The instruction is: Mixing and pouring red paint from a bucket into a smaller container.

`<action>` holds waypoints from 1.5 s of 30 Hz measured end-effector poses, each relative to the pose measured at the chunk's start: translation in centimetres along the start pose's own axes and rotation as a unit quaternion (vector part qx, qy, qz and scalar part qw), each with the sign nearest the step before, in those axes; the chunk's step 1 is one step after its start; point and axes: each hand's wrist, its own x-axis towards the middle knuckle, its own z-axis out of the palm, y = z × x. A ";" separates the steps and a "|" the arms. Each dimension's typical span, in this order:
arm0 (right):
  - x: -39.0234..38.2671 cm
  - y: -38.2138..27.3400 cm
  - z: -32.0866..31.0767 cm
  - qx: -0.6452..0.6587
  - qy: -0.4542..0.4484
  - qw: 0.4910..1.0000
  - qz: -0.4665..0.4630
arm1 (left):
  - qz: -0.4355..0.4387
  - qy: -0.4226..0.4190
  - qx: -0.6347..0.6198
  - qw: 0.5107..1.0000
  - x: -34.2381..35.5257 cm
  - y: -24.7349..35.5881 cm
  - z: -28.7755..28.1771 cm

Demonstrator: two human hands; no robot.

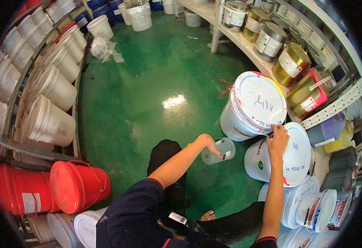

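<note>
My left hand (210,144) is closed on the rim of a clear plastic container (226,146), tilted low over the green floor. Just right of it stands a white bucket (257,97) with a lid smeared in red and yellow and marked by hand. At that lid's near edge, the bent fingers of my right hand (278,139) grip the rim; the fingertips are partly hidden. A second white lidded bucket (296,159) sits directly beneath my right wrist, with red smears on its near edge.
Metal tins (290,64) line the shelf (338,101) on the right. White pails (52,120) fill the left rack, above red buckets (75,186). Stacked white tubs (317,211) stand at lower right. A crumpled plastic bag (103,48) lies on the floor (148,82).
</note>
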 end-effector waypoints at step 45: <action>0.2 9.4 -10.6 0.117 0.235 0.963 0.066 | 0.007 0.014 0.030 0.999 1.1 0.4 -0.4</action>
